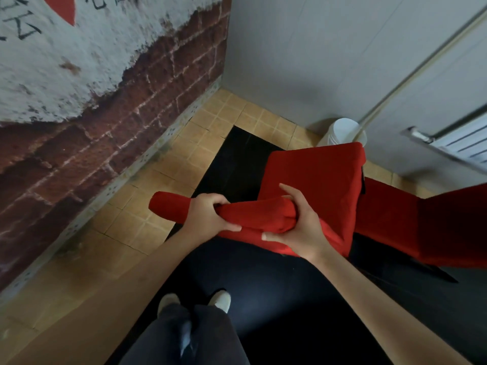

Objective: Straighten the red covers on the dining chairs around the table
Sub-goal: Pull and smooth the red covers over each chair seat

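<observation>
Red fabric fills the middle of our view: the red cover [313,180] sits over a dining chair [390,214] in the corner of the room, seen from above, and its top edge is bunched into a thick roll across the chair back. Our left hand [208,216] grips that roll near its left end, fingers curled over the top and thumb tucked beneath, while a rounded red tip pokes out past the knuckles. Our right hand [297,227] clasps the other end of the roll, thumb up along the cloth, fingers wrapped underneath, palm turned toward us. Both arms reach forward, bare to the edge of the picture. Below the roll the cover hangs in a flat red panel; to the right more red cloth runs off toward the frame edge. Under the chair lies a black mat [237,159] on tan floor tiles [168,177]. A white bin [342,133] stands against the grey wall [316,48] behind, and a brick-pattern wall [105,127] runs along our left. Our pale shoes [220,300] show below.
</observation>
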Demonstrator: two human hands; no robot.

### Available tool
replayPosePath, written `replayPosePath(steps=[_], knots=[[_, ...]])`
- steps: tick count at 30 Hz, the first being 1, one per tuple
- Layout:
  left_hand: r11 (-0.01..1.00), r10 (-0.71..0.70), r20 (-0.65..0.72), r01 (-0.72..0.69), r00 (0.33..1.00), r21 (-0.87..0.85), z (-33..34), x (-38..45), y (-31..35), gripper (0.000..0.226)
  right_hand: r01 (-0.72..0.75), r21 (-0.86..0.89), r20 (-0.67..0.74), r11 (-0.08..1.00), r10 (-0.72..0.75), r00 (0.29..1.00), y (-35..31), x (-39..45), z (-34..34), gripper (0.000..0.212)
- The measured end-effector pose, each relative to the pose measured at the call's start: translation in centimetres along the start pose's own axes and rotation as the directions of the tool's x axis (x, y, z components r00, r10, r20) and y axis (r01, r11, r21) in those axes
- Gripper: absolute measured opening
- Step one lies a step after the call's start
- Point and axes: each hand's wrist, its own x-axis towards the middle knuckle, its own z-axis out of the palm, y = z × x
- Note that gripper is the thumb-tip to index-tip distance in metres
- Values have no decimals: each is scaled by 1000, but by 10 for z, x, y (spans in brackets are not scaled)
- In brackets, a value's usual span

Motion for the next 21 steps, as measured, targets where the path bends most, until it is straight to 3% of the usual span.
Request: replayPosePath(steps=[11, 21], knots=[[996, 70, 19, -71, 997, 59, 30, -9, 37, 41, 7, 73, -168, 997, 5, 986, 16, -23, -38, 111], [988, 138, 9, -139, 990, 72, 96, -29, 108, 41, 94, 1, -178, 996, -92, 980, 43, -69, -122, 104]])
